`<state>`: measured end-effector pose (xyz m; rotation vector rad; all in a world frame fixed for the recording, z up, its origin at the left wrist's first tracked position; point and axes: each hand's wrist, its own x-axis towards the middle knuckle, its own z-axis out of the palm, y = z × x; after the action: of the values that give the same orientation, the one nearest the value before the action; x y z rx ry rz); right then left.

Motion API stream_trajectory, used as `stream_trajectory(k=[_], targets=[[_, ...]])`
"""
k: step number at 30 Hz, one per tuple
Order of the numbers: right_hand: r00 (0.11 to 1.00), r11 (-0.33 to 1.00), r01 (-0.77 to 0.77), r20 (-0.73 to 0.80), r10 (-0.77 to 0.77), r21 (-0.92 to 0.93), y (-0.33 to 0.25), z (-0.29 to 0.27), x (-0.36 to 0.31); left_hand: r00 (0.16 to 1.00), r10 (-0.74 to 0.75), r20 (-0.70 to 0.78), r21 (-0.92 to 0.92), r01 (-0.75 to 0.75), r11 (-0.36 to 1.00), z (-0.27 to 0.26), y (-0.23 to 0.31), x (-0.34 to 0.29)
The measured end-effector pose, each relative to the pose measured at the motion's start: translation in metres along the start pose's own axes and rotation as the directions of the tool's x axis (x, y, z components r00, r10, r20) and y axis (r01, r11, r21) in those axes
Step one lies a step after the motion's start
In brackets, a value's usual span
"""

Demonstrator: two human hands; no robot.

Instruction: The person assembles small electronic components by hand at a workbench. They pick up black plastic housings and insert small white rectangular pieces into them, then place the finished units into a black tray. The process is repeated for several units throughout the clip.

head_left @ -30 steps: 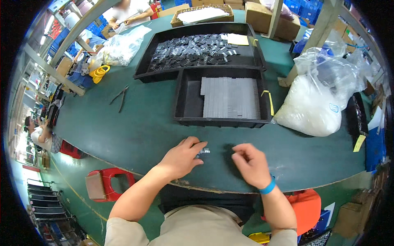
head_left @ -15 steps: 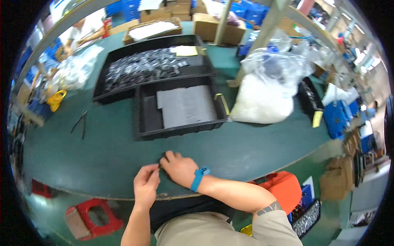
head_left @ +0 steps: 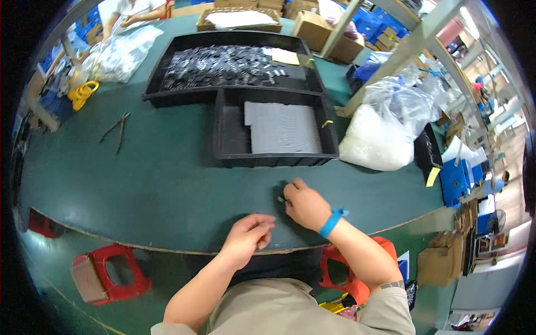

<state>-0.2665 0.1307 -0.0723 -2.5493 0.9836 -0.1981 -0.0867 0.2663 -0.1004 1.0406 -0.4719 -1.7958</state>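
My right hand is closed over the green tabletop, in front of the smaller black tray. A tiny pale piece shows at its fingertips; its kind is too small to tell. To the left and nearer the table edge is my left hand, thumb and fingers pressed together. Whatever may be in that pinch is hidden. Thin grey flat parts lie in a close row inside the smaller tray. Behind it, many small black parts are heaped in the larger black tray.
Pliers with dark handles lie at the left, near a yellow ring-shaped object. A clear bag of white material stands right of the trays, beside a grey post. A red stool stands below the table edge.
My hands have moved apart, the right one farther from the left and forward. The view has shifted, so the trays appear higher and more to the right.
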Motion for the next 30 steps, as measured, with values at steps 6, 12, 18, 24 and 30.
stream_trajectory(k=[6, 12, 18, 24, 30], targets=[[0.995, 0.992, -0.027, -0.09, 0.039, 0.126, 0.011, -0.001, 0.005, 0.998, -0.062, -0.007, -0.167, 0.06, 0.984, 0.016, 0.0, 0.012], [0.965, 0.809, -0.239, 0.042, 0.258, 0.538, -0.01, -0.036, 0.004, 0.994, -0.1, 0.041, -0.409, 0.108, 0.906, 0.033, 0.013, 0.039], [0.938, 0.741, -0.306, 0.058, 0.341, 0.598, -0.018, -0.047, 0.004, 0.995, -0.085, -0.054, -0.439, 0.053, 0.897, 0.035, 0.018, 0.059], [0.99, 0.991, -0.136, -0.021, 0.136, 0.016, -0.005, -0.012, -0.016, 0.991, -0.02, -0.13, -0.32, -0.023, 0.947, 0.022, 0.03, 0.049], [0.966, 0.97, -0.209, 0.126, 0.224, -0.124, -0.016, -0.015, -0.013, 0.99, -0.065, -0.127, -0.25, 0.032, 0.968, 0.026, 0.035, 0.041]])
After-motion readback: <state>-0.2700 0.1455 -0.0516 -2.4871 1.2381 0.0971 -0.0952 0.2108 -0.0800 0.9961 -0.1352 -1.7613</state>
